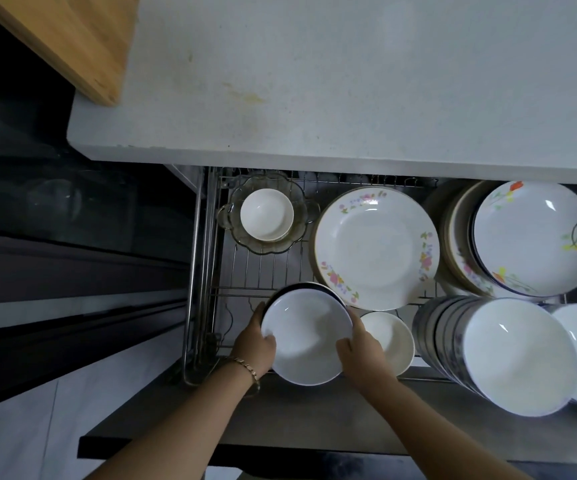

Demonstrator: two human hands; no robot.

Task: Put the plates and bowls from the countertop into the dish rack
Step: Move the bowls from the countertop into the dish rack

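Countertop (pixel 349 81) overhangs dish rack (pixel 263 268) | left hand (pixel 254 344), right hand (pixel 360 351) grip bowl (pixel 306 341) rim | rack wires behind

A white, dark-rimmed ceramic bowl (pixel 306 341) sits tilted at the front left of the pull-out wire dish rack (pixel 263 271). Flowered plates (pixel 377 247) and stacked white bowls (pixel 519 355) lean to its right.

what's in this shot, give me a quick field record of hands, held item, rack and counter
left grip: hand holding left rim of white round ceramic bowl
right grip: hand holding its right rim
bowl position: over front left of silver wire dish rack
rack contents: small white bowl inside clear scalloped glass bowl; floral white plate; plate stack; bowl stack
grey stone countertop: wooden cutting board at left corner
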